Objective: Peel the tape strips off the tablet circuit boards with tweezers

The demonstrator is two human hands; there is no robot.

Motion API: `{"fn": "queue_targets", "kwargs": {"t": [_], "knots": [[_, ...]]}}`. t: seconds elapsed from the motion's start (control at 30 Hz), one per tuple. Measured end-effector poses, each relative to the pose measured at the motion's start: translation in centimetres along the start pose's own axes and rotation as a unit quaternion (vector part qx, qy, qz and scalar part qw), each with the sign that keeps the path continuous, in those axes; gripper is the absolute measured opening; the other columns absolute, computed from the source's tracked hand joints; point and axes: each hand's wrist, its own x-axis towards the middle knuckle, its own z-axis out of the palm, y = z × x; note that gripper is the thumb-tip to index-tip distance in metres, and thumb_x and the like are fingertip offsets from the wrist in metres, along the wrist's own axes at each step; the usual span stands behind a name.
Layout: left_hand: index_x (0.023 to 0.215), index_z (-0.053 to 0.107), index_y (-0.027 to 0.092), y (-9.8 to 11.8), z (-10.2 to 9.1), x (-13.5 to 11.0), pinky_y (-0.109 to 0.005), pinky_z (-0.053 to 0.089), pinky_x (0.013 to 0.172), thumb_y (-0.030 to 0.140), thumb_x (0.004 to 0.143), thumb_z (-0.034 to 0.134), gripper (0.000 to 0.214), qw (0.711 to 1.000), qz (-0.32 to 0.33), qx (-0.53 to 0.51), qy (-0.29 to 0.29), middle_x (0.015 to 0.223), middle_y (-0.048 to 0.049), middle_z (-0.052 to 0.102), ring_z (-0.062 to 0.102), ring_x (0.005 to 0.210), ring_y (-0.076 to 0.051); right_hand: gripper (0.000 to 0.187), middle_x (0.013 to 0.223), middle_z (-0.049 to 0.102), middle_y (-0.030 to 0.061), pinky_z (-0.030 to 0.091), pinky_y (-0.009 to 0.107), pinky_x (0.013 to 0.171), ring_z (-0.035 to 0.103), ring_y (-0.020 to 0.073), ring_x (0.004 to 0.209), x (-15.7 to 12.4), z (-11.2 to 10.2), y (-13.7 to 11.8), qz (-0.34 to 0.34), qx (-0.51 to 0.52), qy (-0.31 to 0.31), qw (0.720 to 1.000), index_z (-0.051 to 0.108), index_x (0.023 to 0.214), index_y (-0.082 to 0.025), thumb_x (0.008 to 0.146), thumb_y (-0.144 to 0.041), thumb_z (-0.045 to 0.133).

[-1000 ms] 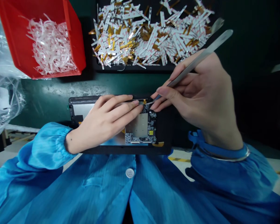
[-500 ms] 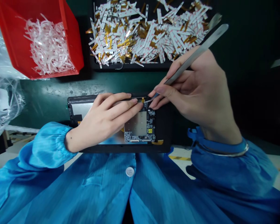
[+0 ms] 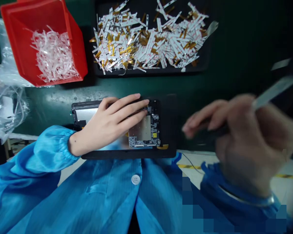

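Observation:
An opened tablet [image 3: 166, 130] lies on the green bench in front of me, its circuit board [image 3: 146, 130] showing. My left hand [image 3: 112, 123] lies flat on it, fingers stretched out, fingertips at the board's upper edge. My right hand [image 3: 244, 136] is blurred by motion, to the right of the tablet and off it. It grips metal tweezers [image 3: 273, 91] whose handle points up to the right.
A black tray [image 3: 202, 65] piled with white and gold flex strips stands at the back. A red bin [image 3: 17, 42] of white strip scraps stands at the back left. Crumpled clear plastic bags [image 3: 5, 100] lie at the left edge.
My right hand has pulled the tweezers away from the board's top edge and swung to the right. My left hand's fingers have flattened onto the tablet.

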Motion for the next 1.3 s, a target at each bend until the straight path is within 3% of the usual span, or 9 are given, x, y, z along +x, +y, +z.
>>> {"fn": "queue_targets", "kwargs": {"t": [0.07, 0.13, 0.23, 0.33, 0.5, 0.7, 0.9, 1.1, 1.3], "knots": [[0.127, 0.053, 0.014, 0.2, -0.1, 0.2, -0.037, 0.042, 0.099, 0.019, 0.104, 0.041, 0.026, 1.000, 0.017, 0.026, 0.003, 0.145, -0.0042, 0.056, 0.051, 0.135, -0.021, 0.024, 0.071, 0.063, -0.0007, 0.044, 0.020, 0.040, 0.055, 0.0061, 0.046, -3.0, -1.0, -0.8, 0.068, -0.095, -0.107, 0.987, 0.063, 0.078, -0.018, 0.099, -0.019, 0.049], [0.123, 0.055, 0.013, 0.7, -0.4, 0.4, -0.038, 0.043, 0.100, 0.014, 0.103, 0.040, 0.025, 0.995, 0.048, 0.090, -0.001, 0.144, -0.0060, 0.056, 0.053, 0.134, -0.020, 0.015, 0.075, 0.068, 0.0002, 0.049, 0.019, 0.047, 0.062, 0.0079, 0.054, -5.7, -1.1, -1.0, 0.065, -0.209, -0.152, 0.964, 0.068, 0.087, -0.018, 0.096, -0.018, 0.055], [0.121, 0.056, 0.009, 1.4, -1.0, 0.8, -0.037, 0.046, 0.099, 0.008, 0.101, 0.038, 0.027, 0.981, 0.084, 0.172, -0.015, 0.141, -0.0113, 0.059, 0.056, 0.131, -0.019, 0.005, 0.080, 0.071, 0.0022, 0.054, 0.018, 0.058, 0.068, 0.0109, 0.067, -8.7, 0.3, -0.4, 0.006, -0.321, -0.064, 0.945, 0.070, 0.091, -0.017, 0.089, -0.015, 0.066], [0.123, 0.055, 0.008, 1.6, -1.3, 0.6, -0.037, 0.047, 0.099, 0.008, 0.101, 0.038, 0.028, 0.978, 0.090, 0.185, -0.031, 0.143, -0.0126, 0.056, 0.055, 0.132, -0.020, 0.013, 0.080, 0.069, 0.0014, 0.051, 0.017, 0.055, 0.064, 0.0080, 0.062, -10.1, 2.1, 0.7, -0.039, -0.349, 0.022, 0.936, 0.071, 0.093, -0.017, 0.083, -0.009, 0.072], [0.127, 0.051, 0.012, 0.4, -0.9, -0.2, -0.041, 0.042, 0.100, 0.010, 0.104, 0.030, 0.031, 0.991, 0.067, 0.110, -0.025, 0.150, -0.0078, 0.048, 0.051, 0.136, -0.020, 0.022, 0.080, 0.069, 0.0007, 0.051, 0.020, 0.054, 0.062, 0.0082, 0.059, -10.5, 3.7, 1.8, -0.060, -0.314, 0.083, 0.944, 0.072, 0.098, -0.018, 0.079, -0.008, 0.076], [0.124, 0.050, 0.011, 0.8, -0.2, 0.7, -0.038, 0.040, 0.090, 0.016, 0.102, 0.045, 0.023, 0.998, 0.017, -0.003, 0.055, 0.122, -0.0058, 0.069, 0.060, 0.117, -0.022, 0.017, 0.078, 0.068, -0.0011, 0.048, 0.019, 0.047, 0.056, 0.0060, 0.052, -10.3, 4.2, 2.1, -0.088, -0.300, 0.114, 0.943, 0.068, 0.087, -0.019, 0.078, -0.007, 0.076], [0.109, 0.053, 0.013, 2.9, -0.5, 2.2, -0.037, 0.037, 0.075, 0.032, 0.097, 0.055, 0.022, 0.994, 0.071, -0.088, 0.005, 0.108, -0.0088, 0.066, 0.056, 0.094, -0.025, 0.017, 0.080, 0.068, -0.0011, 0.050, 0.019, 0.052, 0.058, 0.0056, 0.054, -10.3, 4.5, 3.0, -0.121, -0.318, 0.119, 0.933, 0.068, 0.091, -0.019, 0.079, -0.009, 0.075], [0.093, 0.051, 0.016, 2.9, 0.1, 3.2, -0.034, 0.034, 0.071, 0.018, 0.094, 0.053, 0.003, 0.969, 0.021, -0.235, -0.078, 0.099, -0.0076, 0.058, 0.049, 0.086, -0.022, 0.014, 0.069, 0.066, -0.0024, 0.050, 0.023, 0.054, 0.057, 0.0084, 0.055, -9.8, 3.7, 4.5, -0.306, -0.374, 0.078, 0.872, 0.068, 0.092, -0.018, 0.082, -0.009, 0.072], [0.088, 0.050, 0.017, 1.8, -0.6, 2.8, -0.030, 0.041, 0.074, 0.011, 0.092, 0.051, 0.007, 0.940, -0.012, -0.339, -0.035, 0.089, -0.0033, 0.051, 0.046, 0.082, -0.016, 0.014, 0.068, 0.067, -0.0030, 0.048, 0.024, 0.052, 0.054, 0.0075, 0.050, -8.9, 3.0, 4.6, -0.353, -0.408, 0.020, 0.842, 0.068, 0.095, -0.016, 0.082, -0.012, 0.073]]}}
